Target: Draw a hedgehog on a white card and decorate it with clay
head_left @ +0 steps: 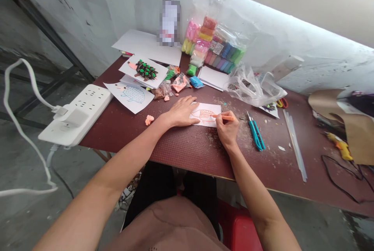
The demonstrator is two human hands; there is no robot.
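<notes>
A small white paper [216,108] lies on the brown table, bearing an orange line drawing of a hedgehog-like animal with short strokes over its body. My left hand [182,111] rests flat on the paper's left end, fingers stretched out. In my right hand [227,130] is an orange marker pen [227,117], its tip at the drawing's right part. Left of my left hand lies a lump of peach clay [149,120]. A blue hedgehog drawing [131,94] and a card with a seed-covered hedgehog [145,69] are farther left.
A white power strip [80,114] sits at the left edge. Bagged coloured clay [222,50] and a phone [169,21] lean at the back. On the right are a teal utility knife [256,133], clear glue sticks [295,145], a plastic bag [254,87] and a yellow glue gun [341,145].
</notes>
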